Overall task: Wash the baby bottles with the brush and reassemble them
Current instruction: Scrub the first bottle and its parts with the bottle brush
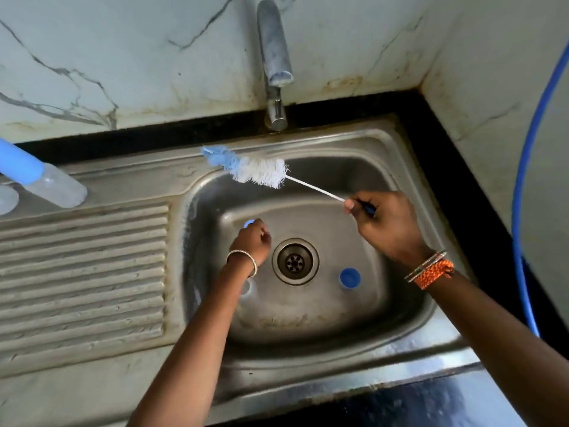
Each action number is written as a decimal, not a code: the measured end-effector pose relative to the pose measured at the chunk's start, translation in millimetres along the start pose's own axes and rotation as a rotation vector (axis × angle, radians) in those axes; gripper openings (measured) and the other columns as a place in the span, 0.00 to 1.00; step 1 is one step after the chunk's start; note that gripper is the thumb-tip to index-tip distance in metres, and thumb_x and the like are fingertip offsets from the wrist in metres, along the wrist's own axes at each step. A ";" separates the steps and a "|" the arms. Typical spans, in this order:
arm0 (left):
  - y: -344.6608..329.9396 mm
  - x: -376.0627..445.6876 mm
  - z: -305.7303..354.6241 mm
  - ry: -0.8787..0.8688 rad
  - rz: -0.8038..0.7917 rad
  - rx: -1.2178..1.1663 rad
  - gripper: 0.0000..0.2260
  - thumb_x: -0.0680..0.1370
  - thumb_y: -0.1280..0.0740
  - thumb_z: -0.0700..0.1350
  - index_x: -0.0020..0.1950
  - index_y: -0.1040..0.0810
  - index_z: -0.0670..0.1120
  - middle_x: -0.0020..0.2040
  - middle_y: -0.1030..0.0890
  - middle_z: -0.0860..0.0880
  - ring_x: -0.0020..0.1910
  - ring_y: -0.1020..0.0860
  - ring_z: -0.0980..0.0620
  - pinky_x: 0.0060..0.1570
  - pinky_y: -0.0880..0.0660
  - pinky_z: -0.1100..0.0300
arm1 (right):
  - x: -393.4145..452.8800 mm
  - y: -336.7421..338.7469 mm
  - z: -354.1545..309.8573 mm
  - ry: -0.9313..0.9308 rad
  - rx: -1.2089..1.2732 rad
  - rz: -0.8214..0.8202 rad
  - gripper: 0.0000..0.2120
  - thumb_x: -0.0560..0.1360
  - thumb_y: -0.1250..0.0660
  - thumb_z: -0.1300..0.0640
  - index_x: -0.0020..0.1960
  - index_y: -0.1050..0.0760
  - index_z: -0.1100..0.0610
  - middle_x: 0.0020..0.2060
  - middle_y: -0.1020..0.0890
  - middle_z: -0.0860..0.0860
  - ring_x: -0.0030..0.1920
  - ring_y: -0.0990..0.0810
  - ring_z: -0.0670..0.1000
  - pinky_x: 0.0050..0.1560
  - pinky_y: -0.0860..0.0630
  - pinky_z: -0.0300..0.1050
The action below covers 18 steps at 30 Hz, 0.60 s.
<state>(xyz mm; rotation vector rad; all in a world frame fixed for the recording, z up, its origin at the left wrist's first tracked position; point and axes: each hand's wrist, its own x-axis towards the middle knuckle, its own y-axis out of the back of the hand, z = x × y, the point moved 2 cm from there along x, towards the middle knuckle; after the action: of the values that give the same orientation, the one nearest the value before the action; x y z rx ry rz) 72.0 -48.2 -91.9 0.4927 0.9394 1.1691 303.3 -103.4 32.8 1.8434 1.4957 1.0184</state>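
Head view. Your right hand point(386, 224) is raised over the right side of the sink point(409, 186), fingers curled and clamped on the blue handle end of the brush point(246, 167). The white wire stem runs up and to the left from your fingertips; the bristle head — white near the stem, blue at the tip — hangs over the sink's back-left rim, below the tap point(274, 57). The bristles touch nothing that you can see.

Your left hand point(252, 237) is down in the basin, just left of the drain point(295, 261). Its fingers are curled together around a small blue part point(248, 223), of which only an edge shows past the knuckles — what kind of part it is cannot be told. A clear, blurred item point(248, 288) lies on the basin floor under your left wrist. A blue cap point(350, 278) rests on the basin floor to the right of the drain, apart from both hands.

One bottle point(55, 186) lies on its side at the back-left of the drainboard point(83, 266), clear body towards the sink, blue top point(18, 163) towards the left edge of the view. A blue hose point(523, 167) curves down the right wall.
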 end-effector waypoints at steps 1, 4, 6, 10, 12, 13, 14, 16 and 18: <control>-7.2 -5.8 17.9 -0.054 -0.023 -0.055 0.07 0.79 0.40 0.43 0.55 0.27 0.42 0.51 0.20 0.41 0.52 0.22 0.41 0.51 0.27 0.54 | -2.7 5.2 3.0 -0.022 -0.012 0.004 0.07 0.76 0.33 0.52 0.42 0.19 0.51 0.30 0.26 0.41 0.33 0.26 0.46 0.35 0.29 0.42; -49.3 -21.8 56.8 -0.045 -0.218 -0.029 0.17 0.81 0.47 0.54 0.55 0.28 0.43 0.51 0.20 0.39 0.51 0.22 0.39 0.50 0.28 0.52 | -9.2 19.8 14.7 -0.095 0.002 0.029 0.10 0.75 0.36 0.50 0.41 0.19 0.52 0.27 0.27 0.43 0.32 0.25 0.51 0.35 0.30 0.43; -77.5 -27.7 70.5 0.093 -0.325 0.025 0.33 0.80 0.56 0.63 0.56 0.23 0.38 0.54 0.19 0.38 0.52 0.21 0.39 0.55 0.26 0.51 | -15.6 30.8 21.2 -0.133 0.011 0.069 0.12 0.74 0.37 0.49 0.40 0.20 0.54 0.27 0.26 0.47 0.32 0.24 0.53 0.34 0.28 0.46; -108.4 -27.9 85.1 0.257 -0.492 0.008 0.30 0.81 0.52 0.59 0.62 0.27 0.36 0.59 0.22 0.37 0.51 0.19 0.40 0.46 0.23 0.54 | -28.5 49.3 30.9 -0.166 -0.038 0.086 0.15 0.73 0.40 0.47 0.40 0.21 0.56 0.28 0.23 0.49 0.33 0.22 0.54 0.35 0.25 0.50; -116.1 -29.1 88.8 0.261 -0.515 0.023 0.28 0.80 0.49 0.59 0.63 0.28 0.37 0.59 0.22 0.37 0.55 0.21 0.40 0.52 0.25 0.55 | -34.6 56.5 37.8 -0.184 -0.089 0.078 0.15 0.73 0.41 0.46 0.41 0.20 0.54 0.29 0.21 0.49 0.35 0.21 0.53 0.36 0.25 0.49; -118.4 -30.2 90.8 0.280 -0.540 0.013 0.27 0.79 0.47 0.60 0.61 0.27 0.38 0.56 0.21 0.37 0.52 0.19 0.40 0.50 0.25 0.55 | -36.3 58.7 41.7 -0.187 -0.114 0.075 0.15 0.73 0.41 0.46 0.42 0.20 0.54 0.30 0.20 0.49 0.35 0.21 0.53 0.37 0.24 0.49; -121.1 -30.9 92.6 0.310 -0.572 -0.026 0.25 0.78 0.45 0.61 0.57 0.27 0.39 0.52 0.20 0.37 0.47 0.18 0.40 0.48 0.23 0.55 | -36.9 59.9 44.4 -0.189 -0.133 0.073 0.15 0.73 0.42 0.45 0.42 0.20 0.53 0.31 0.20 0.49 0.36 0.21 0.53 0.37 0.24 0.49; -128.1 -32.4 92.9 0.393 -0.652 -0.110 0.23 0.77 0.41 0.60 0.52 0.29 0.38 0.45 0.19 0.36 0.43 0.17 0.39 0.47 0.20 0.49 | -37.8 58.6 47.1 -0.189 -0.160 0.071 0.16 0.74 0.42 0.44 0.42 0.21 0.53 0.31 0.20 0.49 0.36 0.20 0.54 0.37 0.24 0.50; -131.2 -35.0 94.5 0.399 -0.726 -0.158 0.21 0.77 0.37 0.57 0.49 0.30 0.37 0.45 0.18 0.34 0.43 0.17 0.37 0.47 0.20 0.45 | -38.4 55.4 45.2 -0.173 -0.202 0.105 0.15 0.74 0.42 0.45 0.41 0.23 0.53 0.30 0.21 0.49 0.35 0.21 0.55 0.35 0.25 0.49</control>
<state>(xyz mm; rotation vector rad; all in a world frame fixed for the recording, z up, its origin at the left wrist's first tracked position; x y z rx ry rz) 219.7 -114.0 -127.0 -0.2227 1.2171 0.6667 367.8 -151.5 43.6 1.8293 1.1625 0.9915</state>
